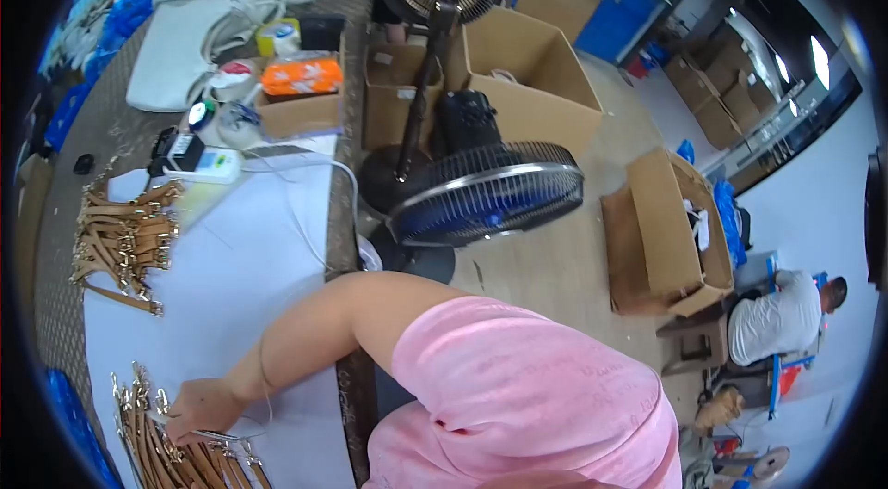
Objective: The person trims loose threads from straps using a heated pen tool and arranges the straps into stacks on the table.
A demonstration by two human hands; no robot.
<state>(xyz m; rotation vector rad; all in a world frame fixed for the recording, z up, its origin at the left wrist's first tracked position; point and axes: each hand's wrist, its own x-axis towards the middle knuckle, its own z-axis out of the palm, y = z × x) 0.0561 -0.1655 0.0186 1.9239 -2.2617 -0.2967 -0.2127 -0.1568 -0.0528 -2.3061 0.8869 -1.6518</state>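
My right hand (202, 409) reaches over the white table covering at the lower left, bare arm bent below a pink sleeve. Its fingers are closed at a bundle of tan straps (157, 457) with metal clasps; a thin pale piece shows at the fingertips, too small to name. Higher on the table lies a second pile of tan straps (125, 239) with gold-coloured metal ends. My left hand is not in view.
A power strip (208, 165), a box with an orange pack (301, 77) and white bags (180, 45) lie further up the table. Beside it stand a fan (490, 193) and cardboard boxes (527, 54). A seated person (777, 322) is at the far right.
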